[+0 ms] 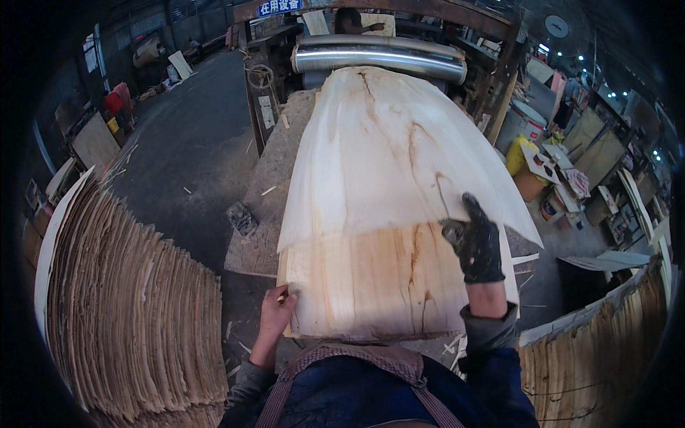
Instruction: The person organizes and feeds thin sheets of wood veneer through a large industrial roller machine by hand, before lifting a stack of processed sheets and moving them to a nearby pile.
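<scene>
A pale veneer sheet (396,178) coming off the steel roller (378,60) is pressed flat by the gloved right hand (477,246), while its near left edge is apparently pinched by the bare left hand (277,308).

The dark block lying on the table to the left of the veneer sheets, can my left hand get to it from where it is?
Probably yes. The left hand rests bare at the near left edge of the lower veneer sheet, and the dark block lies farther up the table on the same side, with only wood scraps between.
</scene>
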Motion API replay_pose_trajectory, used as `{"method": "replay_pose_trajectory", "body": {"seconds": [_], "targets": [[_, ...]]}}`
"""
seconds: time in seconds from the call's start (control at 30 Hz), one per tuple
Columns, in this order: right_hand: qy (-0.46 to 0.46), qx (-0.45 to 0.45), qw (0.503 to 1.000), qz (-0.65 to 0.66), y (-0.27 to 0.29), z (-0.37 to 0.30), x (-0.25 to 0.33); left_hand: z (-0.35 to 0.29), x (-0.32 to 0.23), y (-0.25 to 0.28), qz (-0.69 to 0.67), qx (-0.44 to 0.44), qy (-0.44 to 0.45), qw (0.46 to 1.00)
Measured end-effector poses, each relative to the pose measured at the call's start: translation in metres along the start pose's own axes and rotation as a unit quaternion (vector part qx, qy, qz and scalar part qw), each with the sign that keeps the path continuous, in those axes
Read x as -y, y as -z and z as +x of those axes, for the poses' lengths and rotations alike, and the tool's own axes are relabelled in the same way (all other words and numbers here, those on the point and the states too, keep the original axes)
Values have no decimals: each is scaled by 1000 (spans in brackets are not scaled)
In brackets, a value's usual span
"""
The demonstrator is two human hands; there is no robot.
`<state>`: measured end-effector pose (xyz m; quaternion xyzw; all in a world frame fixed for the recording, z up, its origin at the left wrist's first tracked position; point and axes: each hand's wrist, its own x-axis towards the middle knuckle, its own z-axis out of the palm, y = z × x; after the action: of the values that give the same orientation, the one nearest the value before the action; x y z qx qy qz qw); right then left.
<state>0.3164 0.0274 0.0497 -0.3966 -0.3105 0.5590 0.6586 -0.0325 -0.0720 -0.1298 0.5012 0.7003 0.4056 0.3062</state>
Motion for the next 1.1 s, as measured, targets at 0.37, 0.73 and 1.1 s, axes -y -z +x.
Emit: {"method": "replay_pose_trajectory", "body": {"seconds": [0.37,0.73,1.1], "targets": [[-117,-40,989,86,9,146,-93,12,-7,-6,-33,-25,9,999],[-113,-75,986,93,-11,233,-144,17,-24,-22,144,-51,-61,986],[-135,15,989,65,-39,353,-155,29,-30,-25,114,-63,-45,990]]}}
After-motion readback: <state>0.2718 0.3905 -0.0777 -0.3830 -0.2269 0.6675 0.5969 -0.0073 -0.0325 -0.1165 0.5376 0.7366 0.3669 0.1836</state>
